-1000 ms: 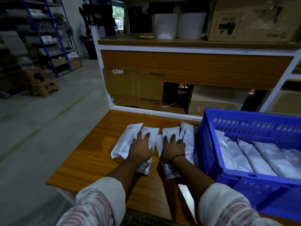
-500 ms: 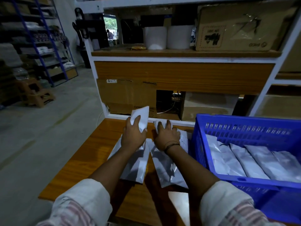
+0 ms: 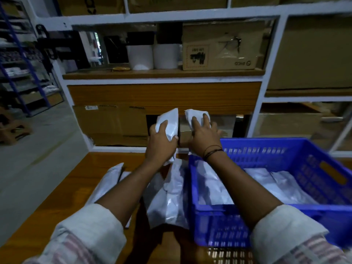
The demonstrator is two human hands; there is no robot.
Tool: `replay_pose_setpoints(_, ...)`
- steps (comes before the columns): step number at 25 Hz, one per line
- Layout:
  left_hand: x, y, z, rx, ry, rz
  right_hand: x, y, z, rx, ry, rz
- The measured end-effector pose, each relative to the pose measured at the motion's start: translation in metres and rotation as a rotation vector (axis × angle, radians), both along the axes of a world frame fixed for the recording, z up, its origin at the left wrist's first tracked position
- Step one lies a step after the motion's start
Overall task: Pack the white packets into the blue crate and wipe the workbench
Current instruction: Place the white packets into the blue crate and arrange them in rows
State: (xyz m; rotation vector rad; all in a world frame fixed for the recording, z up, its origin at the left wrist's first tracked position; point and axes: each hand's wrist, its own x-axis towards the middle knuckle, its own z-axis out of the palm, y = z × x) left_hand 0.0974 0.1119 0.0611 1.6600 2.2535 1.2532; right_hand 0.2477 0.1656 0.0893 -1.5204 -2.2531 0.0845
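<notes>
1. The left hand is closed: its fingers and thumb wrap the upper end of a white packet, which is raised above the counter.
2. The right hand is also closed. Its fingers are spread over and curled onto the top of a second packet, at the same height and just beside the first.
3. Assessment: gripping each packet at one end lets its length hang free, so it can be lowered lengthwise into the crate. One packet per hand halves the transfers.
4. Appearance: the packets are white, glossy, crinkled film pouches. They look soft and are likely to sag and slip under a loose grip.
5. The blue crate stands on the counter just to the right of both hands. Its near left corner lies under the right forearm. Packed packets lie side by side on its floor.
6. Loose packets show below the hands, left of the crate. Whether these hang from the hands or lie on the counter cannot be told.
7. Status: packing is under way. Wiping is not yet begun, and no cloth is in view.
</notes>
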Motion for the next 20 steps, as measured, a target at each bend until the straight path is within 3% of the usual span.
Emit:
replay_pose_setpoints(6, 0.120, 0.019, -0.010, -0.027, 0.049, -0.063, 0.140, 0.037, -0.005, 0.037, -0.032, -0.110)
replay_pose_setpoints(10, 0.179, 0.020, -0.029, -0.171, 0.184, -0.086, 0.209, 0.049, -0.014, 0.002, -0.114, -0.067)
replay_pose_setpoints(20, 0.257, 0.050, -0.076, -0.564, 0.264, -0.050, 0.267, 0.037, -0.040, -0.148, -0.170, 0.095)
